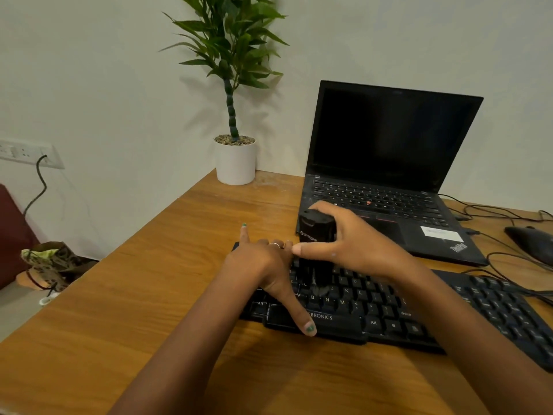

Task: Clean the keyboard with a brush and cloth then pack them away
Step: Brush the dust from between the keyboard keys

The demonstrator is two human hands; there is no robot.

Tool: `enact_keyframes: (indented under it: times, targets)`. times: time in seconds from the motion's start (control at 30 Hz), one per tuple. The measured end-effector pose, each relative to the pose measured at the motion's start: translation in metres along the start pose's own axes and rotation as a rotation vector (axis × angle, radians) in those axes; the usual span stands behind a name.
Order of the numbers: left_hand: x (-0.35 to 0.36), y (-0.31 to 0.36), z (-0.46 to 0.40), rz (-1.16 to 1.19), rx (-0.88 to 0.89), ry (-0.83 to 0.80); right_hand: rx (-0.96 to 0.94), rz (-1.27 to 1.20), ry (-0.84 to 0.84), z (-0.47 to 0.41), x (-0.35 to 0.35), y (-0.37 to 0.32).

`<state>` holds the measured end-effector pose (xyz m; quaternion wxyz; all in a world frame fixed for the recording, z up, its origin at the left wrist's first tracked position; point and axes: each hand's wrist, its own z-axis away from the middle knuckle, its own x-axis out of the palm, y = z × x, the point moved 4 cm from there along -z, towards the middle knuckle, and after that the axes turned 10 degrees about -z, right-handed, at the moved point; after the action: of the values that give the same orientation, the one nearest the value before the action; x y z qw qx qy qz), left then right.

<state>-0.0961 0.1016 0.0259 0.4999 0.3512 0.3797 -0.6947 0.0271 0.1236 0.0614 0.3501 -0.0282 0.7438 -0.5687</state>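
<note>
From the head camera, the right hand (pixel 338 247) holds a chunky black plastic brush (pixel 316 232) in its grip, bristles down on the middle keys of the flat black keyboard (pixel 374 310), likely to sweep dust out. The left hand (pixel 266 262) lies flat with fingers spread on the keyboard's left end, seemingly to keep it steady on the brown wooden tabletop (pixel 149 295). An open black laptop (pixel 389 163) sits just behind, wires trail at the right, and I see no cloth.

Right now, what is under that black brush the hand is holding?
Under the brush, gripped by the right hand, lies the black keyboard. Its bristles meet the middle letter rows. The keys directly beneath are covered, so any dust there cannot be seen.
</note>
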Motion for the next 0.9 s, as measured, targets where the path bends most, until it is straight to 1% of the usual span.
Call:
enact_keyframes:
  times: [0.1, 0.17, 0.2, 0.27, 0.33, 0.37, 0.4, 0.43, 0.5, 0.53, 0.57, 0.63, 0.67, 0.7, 0.73, 0.83, 0.87, 0.9]
  targets:
    - [0.01, -0.003, 0.008, 0.065, -0.009, 0.079, -0.014, 0.094, 0.151, 0.004, -0.007, 0.001]
    - [0.022, -0.006, 0.018, 0.057, -0.035, 0.207, -0.024, 0.104, 0.195, 0.005, -0.008, 0.001]
    - [0.03, -0.008, 0.024, 0.044, -0.057, 0.299, -0.028, 0.101, 0.175, 0.005, -0.007, 0.0]
    - [0.049, -0.009, 0.037, 0.066, -0.114, 0.508, -0.034, 0.04, 0.081, 0.005, -0.002, -0.004]
    - [0.067, -0.006, 0.049, 0.132, -0.175, 0.64, -0.04, -0.056, -0.054, 0.007, 0.005, -0.009]
    - [0.075, -0.004, 0.052, 0.168, -0.198, 0.668, -0.049, -0.064, -0.1, 0.008, 0.009, -0.01]
    - [0.081, -0.002, 0.053, 0.208, -0.21, 0.689, -0.048, -0.052, -0.107, 0.008, 0.01, -0.009]
    - [0.084, -0.002, 0.053, 0.263, -0.208, 0.712, -0.046, -0.025, -0.067, 0.006, 0.008, -0.007]
    - [0.087, -0.002, 0.053, 0.4, -0.188, 0.74, -0.054, 0.081, 0.08, 0.006, 0.0, -0.004]
    - [0.086, -0.003, 0.053, 0.448, -0.176, 0.75, -0.056, 0.1, 0.122, 0.007, -0.003, -0.004]
    - [0.086, -0.003, 0.054, 0.479, -0.165, 0.766, -0.048, 0.06, 0.102, 0.008, -0.003, -0.004]
    - [0.084, -0.003, 0.057, 0.501, -0.141, 0.802, 0.025, -0.151, -0.097, 0.012, 0.006, -0.006]
    - [0.083, -0.003, 0.057, 0.507, -0.133, 0.816, 0.053, -0.199, -0.191, 0.014, 0.013, -0.008]
    - [0.083, -0.002, 0.058, 0.513, -0.126, 0.825, 0.039, -0.163, -0.228, 0.016, 0.017, -0.009]
    - [0.082, -0.002, 0.058, 0.521, -0.119, 0.834, -0.006, -0.093, -0.204, 0.015, 0.019, -0.01]
    - [0.081, -0.003, 0.059, 0.535, -0.106, 0.864, -0.106, 0.097, 0.077, 0.012, 0.013, -0.011]
    - [0.081, -0.003, 0.059, 0.538, -0.106, 0.866, -0.116, 0.109, 0.128, 0.012, 0.01, -0.011]
    - [0.082, -0.003, 0.059, 0.542, -0.108, 0.865, -0.11, 0.081, 0.103, 0.012, 0.009, -0.008]
